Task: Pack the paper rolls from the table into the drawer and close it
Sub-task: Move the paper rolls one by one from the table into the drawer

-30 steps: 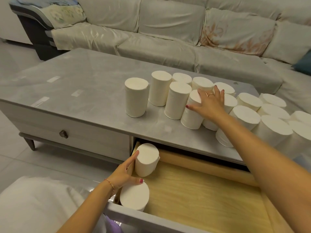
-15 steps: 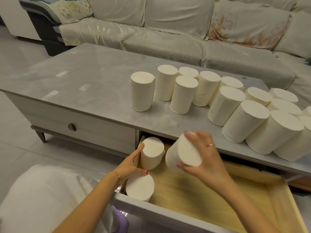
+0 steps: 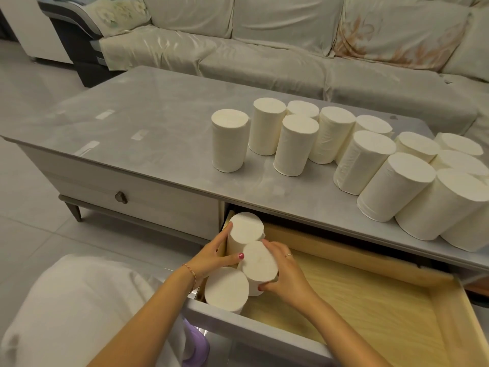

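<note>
- an open drawer [image 3: 357,308] is seen pulled out from under a grey table [image 3: 158,144], its pale wooden floor mostly bare.
- three paper rolls are stood upright in the drawer's left end: a back roll [image 3: 244,229], a middle roll [image 3: 258,263] and a front roll [image 3: 226,288] just behind the drawer's grey front panel.
- the middle roll is gripped by the right hand [image 3: 287,274], with fingers wrapped round its right side and the thumb below; it is held tilted and touching the other two.
- the left hand [image 3: 211,256] is closed loosely around the back roll, thumb across its lower front and fingers up its left side.
- a thin bracelet [image 3: 190,271] is worn on the left wrist, a ring [image 3: 289,255] on the right hand.
- the remaining rolls [image 3: 344,149] are left standing upright in a cluster on the right half of the table, most of them touching.
- a covered sofa [image 3: 264,49] is seen behind the table.
- a closed drawer with a round knob [image 3: 121,197] is seen at the left.
</note>
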